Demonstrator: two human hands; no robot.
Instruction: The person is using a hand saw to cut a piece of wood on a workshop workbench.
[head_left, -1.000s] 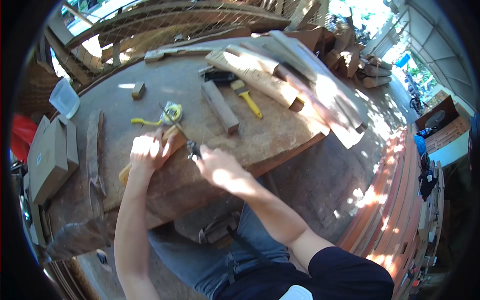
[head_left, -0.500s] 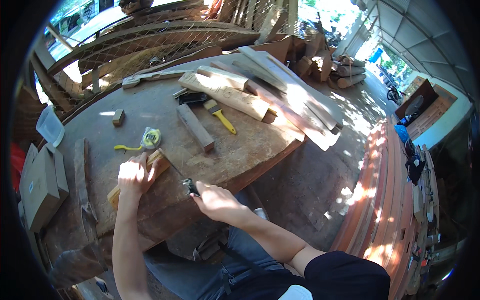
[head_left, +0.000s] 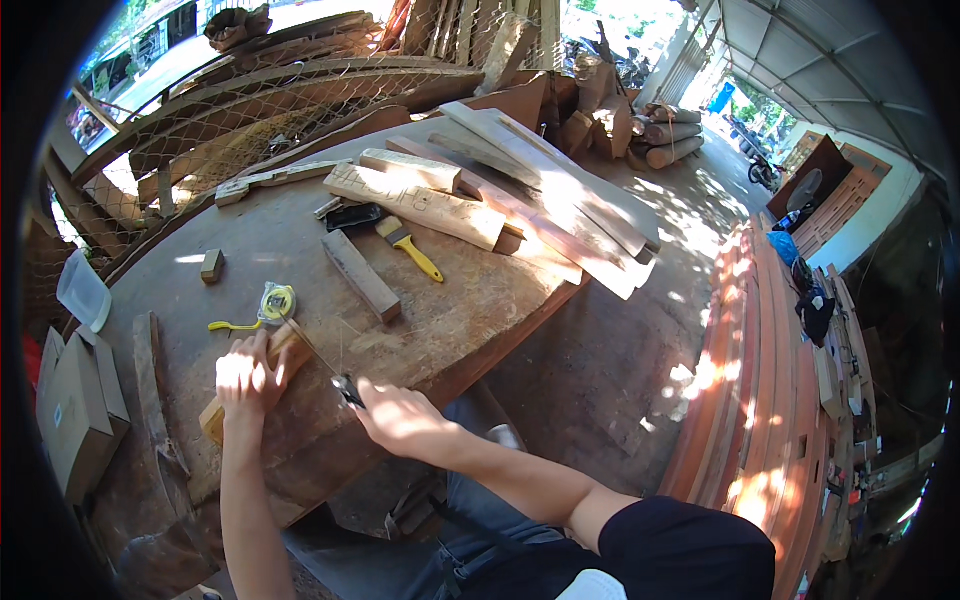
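My left hand [head_left: 250,378] presses down on a wooden block [head_left: 215,418], fingers bent over its top, on the near side of the workbench [head_left: 440,325]. In my right hand [head_left: 402,415] is the dark handle of a saw [head_left: 347,388]. Its thin blade, seen nearly edge-on, reaches to the block's far end; how deep it sits in the wood I cannot tell. Just beyond my left hand lies a clear and yellow tape measure [head_left: 277,302]. A second wooden block [head_left: 362,278] rests farther off, beside a yellow-handled paintbrush [head_left: 412,252].
Planks [head_left: 570,190] lie across the bench's far right. A small wood cube [head_left: 212,266], a plastic tub [head_left: 85,290] and a cardboard box [head_left: 82,410] are at left. Long reddish boards [head_left: 700,450] are stacked at right. Wire mesh [head_left: 300,110] runs behind the bench.
The whole view has shifted, so everything appears slightly farther left and mostly lower. My left hand stays on the block and my right on the saw, with little movement against the bench.
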